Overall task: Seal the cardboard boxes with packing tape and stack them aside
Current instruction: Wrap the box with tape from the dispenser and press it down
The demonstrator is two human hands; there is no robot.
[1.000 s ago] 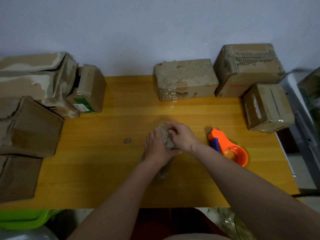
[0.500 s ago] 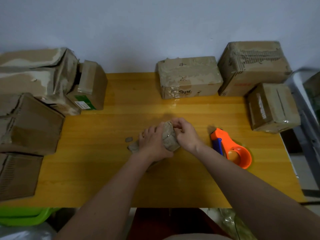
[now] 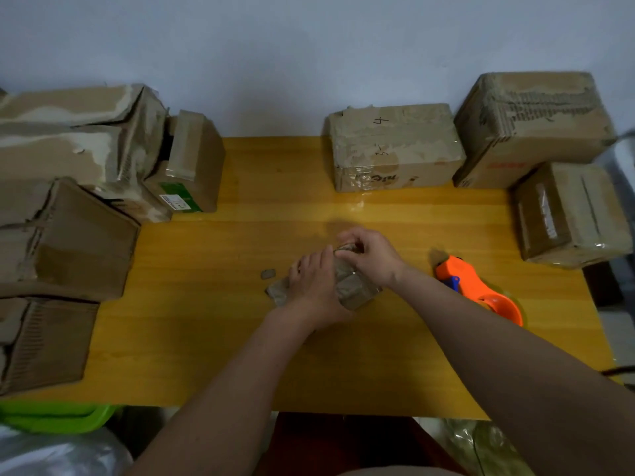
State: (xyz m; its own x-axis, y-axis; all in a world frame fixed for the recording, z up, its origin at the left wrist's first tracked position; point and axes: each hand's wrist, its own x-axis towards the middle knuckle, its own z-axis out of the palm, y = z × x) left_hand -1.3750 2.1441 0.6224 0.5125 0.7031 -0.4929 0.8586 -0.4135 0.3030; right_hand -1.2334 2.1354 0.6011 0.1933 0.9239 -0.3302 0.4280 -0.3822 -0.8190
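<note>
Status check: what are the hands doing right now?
Left hand and right hand both gripping a small taped bundle mid-table. Tape dispenser idle to the right. Nothing in the way.

There is one view only, worn on the person's head, looking forward and steeply down over the yellow table [image 3: 192, 338] toward the pale wall [image 3: 309, 46] behind it. It sits close: both forearms reach in from the bottom edge, and the near table edge lies low in the picture. The wide lens bows the boxes [image 3: 395, 146] at the sides outward.
</note>
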